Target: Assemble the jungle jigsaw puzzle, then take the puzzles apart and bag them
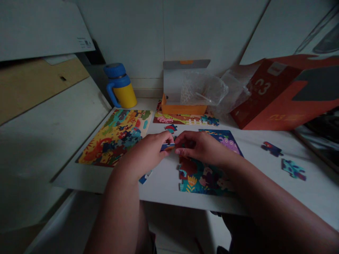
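Observation:
My left hand [152, 148] pinches a blue puzzle piece [168, 145] between thumb and fingers, held above the table. Close beside it, my right hand [198, 145] has its fingers curved, with a gap between thumb and fingertips. Whether its fingertips touch the piece I cannot tell. Below the right hand lies a partly joined sea-themed jigsaw puzzle [201, 180], its upper middle hidden by that hand and forearm. A red and blue loose piece [171, 128] lies just beyond the hands. Another blue piece [144, 177] is half covered by my left forearm.
At left lies a yellow jigsaw [106, 135]; another jigsaw [169, 119] sits under an open orange box [182, 109] with plastic wrap [206, 88]. A blue-yellow bottle [124, 93] and large red box [267, 95] stand behind. Loose pieces [272, 149] lie right. The table's front edge is near.

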Available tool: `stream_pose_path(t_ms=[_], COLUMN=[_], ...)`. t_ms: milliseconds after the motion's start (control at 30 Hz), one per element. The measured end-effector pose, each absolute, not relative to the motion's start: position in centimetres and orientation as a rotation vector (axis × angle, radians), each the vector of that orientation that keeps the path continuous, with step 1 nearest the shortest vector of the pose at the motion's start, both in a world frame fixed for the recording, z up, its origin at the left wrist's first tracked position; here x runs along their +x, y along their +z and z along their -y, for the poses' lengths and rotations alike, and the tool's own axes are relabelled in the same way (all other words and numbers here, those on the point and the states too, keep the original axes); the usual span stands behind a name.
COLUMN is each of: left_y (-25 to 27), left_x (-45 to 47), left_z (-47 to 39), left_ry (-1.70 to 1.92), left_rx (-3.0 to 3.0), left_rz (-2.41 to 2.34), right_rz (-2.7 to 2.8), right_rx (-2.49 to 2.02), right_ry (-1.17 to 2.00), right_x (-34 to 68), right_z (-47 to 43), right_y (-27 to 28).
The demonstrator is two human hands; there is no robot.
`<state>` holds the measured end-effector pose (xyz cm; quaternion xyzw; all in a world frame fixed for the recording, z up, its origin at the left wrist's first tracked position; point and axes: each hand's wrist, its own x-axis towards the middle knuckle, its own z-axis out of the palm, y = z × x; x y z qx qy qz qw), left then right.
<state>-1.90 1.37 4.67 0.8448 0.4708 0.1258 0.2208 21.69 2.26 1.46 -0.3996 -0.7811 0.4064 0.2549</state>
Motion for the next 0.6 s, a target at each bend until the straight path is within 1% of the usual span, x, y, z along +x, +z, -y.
stream_pose_path(t_ms=[167,267,367,467,600], left_y=[3.7,3.1,2.7,2.8,3.3], left_x=[-1.0,-0.7,-0.7,-0.6,-0.4], left_z=[-1.7,-2.3,-2.9,-2.9,-2.4], left_ry=[0.588,0.742,0.875,0.892,0.796], left_rx=[2.268,2.145,2.041,2.028,2.011], left_rz=[-1.323,-1.313,-1.274,-1.266,-1.252], right_rz=[2.037,2.08,2.154,2.155,2.053], right_rx=[-1.148,-1.184,-1.19,-1.185,-1.264], right_ry=[1.058,1.014,1.041,1.056,0.913], right_x=[21.7,22.0,22.0,21.8,21.7], right_z=[-2.7,-2.8,-2.7,-2.6,-2.7], right_y=[0.8,0.8,1.1,1.5,1.5])
